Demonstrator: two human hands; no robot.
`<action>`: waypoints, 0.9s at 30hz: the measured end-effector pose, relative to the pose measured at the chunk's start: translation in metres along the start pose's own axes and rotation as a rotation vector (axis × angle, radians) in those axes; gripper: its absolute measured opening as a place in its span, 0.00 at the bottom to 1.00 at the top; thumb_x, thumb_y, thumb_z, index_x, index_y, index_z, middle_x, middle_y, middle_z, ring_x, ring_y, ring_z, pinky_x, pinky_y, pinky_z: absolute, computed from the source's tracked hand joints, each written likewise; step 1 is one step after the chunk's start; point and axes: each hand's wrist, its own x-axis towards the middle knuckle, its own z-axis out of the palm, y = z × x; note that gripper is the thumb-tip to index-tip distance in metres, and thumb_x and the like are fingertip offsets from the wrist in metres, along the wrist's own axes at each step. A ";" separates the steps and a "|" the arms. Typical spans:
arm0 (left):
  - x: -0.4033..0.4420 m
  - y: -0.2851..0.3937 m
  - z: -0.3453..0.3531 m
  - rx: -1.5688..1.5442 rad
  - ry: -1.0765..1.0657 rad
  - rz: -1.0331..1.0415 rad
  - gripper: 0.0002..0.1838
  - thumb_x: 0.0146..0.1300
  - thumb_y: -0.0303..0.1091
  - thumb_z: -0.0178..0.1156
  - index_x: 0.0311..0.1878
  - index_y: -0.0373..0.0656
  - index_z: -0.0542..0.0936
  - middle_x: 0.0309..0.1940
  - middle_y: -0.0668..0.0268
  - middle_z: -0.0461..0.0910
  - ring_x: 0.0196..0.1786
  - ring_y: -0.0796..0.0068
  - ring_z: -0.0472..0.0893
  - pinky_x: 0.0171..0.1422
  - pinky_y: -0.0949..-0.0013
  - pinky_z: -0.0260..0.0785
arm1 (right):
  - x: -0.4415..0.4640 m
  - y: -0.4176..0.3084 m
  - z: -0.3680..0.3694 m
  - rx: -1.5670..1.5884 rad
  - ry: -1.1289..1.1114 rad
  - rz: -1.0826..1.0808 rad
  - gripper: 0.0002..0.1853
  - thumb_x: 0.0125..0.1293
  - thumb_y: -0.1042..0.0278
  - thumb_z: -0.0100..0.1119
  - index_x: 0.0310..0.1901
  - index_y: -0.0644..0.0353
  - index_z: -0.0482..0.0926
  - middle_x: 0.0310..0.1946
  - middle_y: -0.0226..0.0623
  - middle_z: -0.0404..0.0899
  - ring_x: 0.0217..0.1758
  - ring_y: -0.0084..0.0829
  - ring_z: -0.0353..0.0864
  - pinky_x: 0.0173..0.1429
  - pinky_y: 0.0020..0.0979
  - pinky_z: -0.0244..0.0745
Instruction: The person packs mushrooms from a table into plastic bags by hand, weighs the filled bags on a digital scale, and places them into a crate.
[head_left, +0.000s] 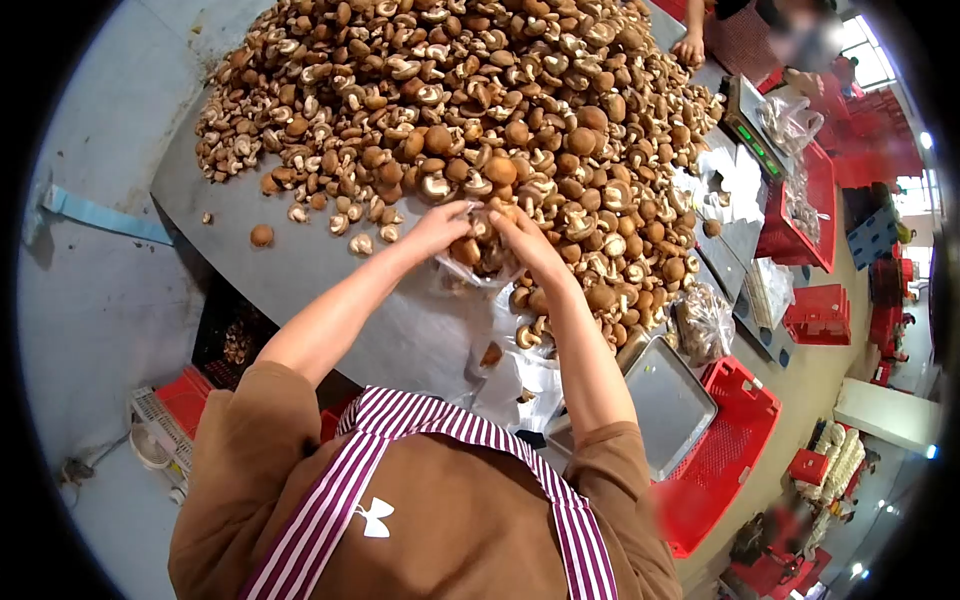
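Note:
A clear plastic bag (462, 272) partly filled with brown shiitake mushrooms (490, 255) is between my hands, at the near edge of a large mushroom pile (450, 90). My left hand (440, 228) is closed on the bag's left rim, fingers pinching the film. Across from it, my right hand (525, 242) is curled over the right side of the bag, its fingertips against the film and the mushrooms at the mouth. The fingers partly hide the bag's opening. Loose mushrooms lie close around both hands on the grey metal table (400, 330).
White plastic bags (525, 385) lie by my right forearm. To the right are a filled bag (704, 322), a metal tray (665, 400) on a red crate (745, 420), and a scale with a green display (757, 150). Another person's hand (689, 48) rests at the pile's far side.

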 end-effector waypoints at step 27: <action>-0.224 0.011 0.026 -0.251 0.153 0.104 0.15 0.73 0.33 0.51 0.56 0.39 0.81 0.23 0.72 0.77 0.25 0.86 0.73 0.30 0.80 0.65 | -0.212 0.080 0.033 -0.285 0.715 -0.119 0.15 0.68 0.79 0.51 0.54 0.62 0.78 0.42 0.44 0.84 0.45 0.32 0.83 0.51 0.32 0.76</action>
